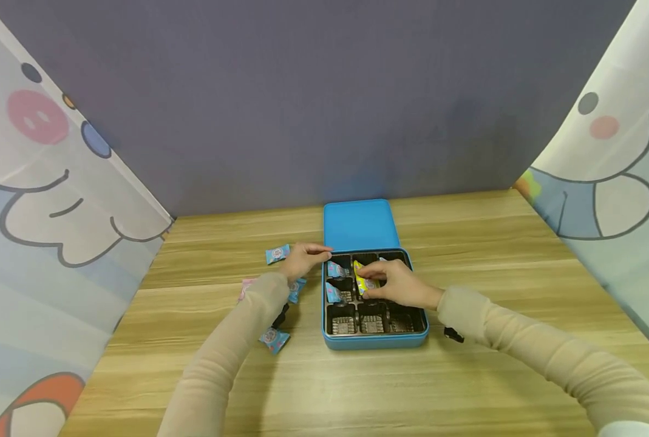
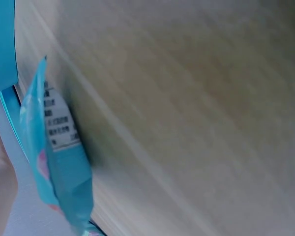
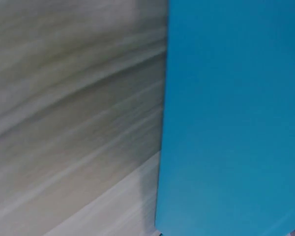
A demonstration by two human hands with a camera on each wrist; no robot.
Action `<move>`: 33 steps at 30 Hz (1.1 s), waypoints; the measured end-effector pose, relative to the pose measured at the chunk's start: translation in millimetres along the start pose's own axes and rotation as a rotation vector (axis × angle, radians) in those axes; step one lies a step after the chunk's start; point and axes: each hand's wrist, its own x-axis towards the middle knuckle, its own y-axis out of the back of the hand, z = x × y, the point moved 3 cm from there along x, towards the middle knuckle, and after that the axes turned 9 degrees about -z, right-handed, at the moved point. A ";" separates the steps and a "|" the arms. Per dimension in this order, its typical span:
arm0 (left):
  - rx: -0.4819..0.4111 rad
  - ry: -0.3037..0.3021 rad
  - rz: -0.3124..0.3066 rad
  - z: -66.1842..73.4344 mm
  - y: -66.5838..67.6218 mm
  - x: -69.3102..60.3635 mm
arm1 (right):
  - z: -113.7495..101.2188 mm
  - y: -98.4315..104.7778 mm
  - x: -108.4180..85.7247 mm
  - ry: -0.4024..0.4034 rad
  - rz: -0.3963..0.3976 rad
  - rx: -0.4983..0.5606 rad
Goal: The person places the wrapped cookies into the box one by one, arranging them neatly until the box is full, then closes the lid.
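A blue box (image 1: 376,343) with a black divided tray inside lies open on the table. My right hand (image 1: 403,285) is over the tray and pinches a yellow wrapped candy (image 1: 366,284) at the middle column. My left hand (image 1: 300,261) reaches to the box's upper left corner, its extended fingers at the rim; whether they press on it I cannot tell. Blue wrapped candies sit in the left column, one in the top compartment (image 1: 336,269) and one (image 1: 333,293) below it. Another light packet shows partly behind my right hand at the top right.
The box's blue lid (image 1: 359,224) lies flat behind. Left of the box are scattered blue candies, one at the back (image 1: 277,254) and one in front (image 1: 274,340), plus a pink packet (image 1: 246,287) partly behind the left sleeve. A dark object (image 1: 453,334) lies right of the box.
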 end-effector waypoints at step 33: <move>0.016 -0.010 -0.002 -1.8 1.2 2.5 | -4.7 -5.9 0.2 0.128 -0.017 -0.424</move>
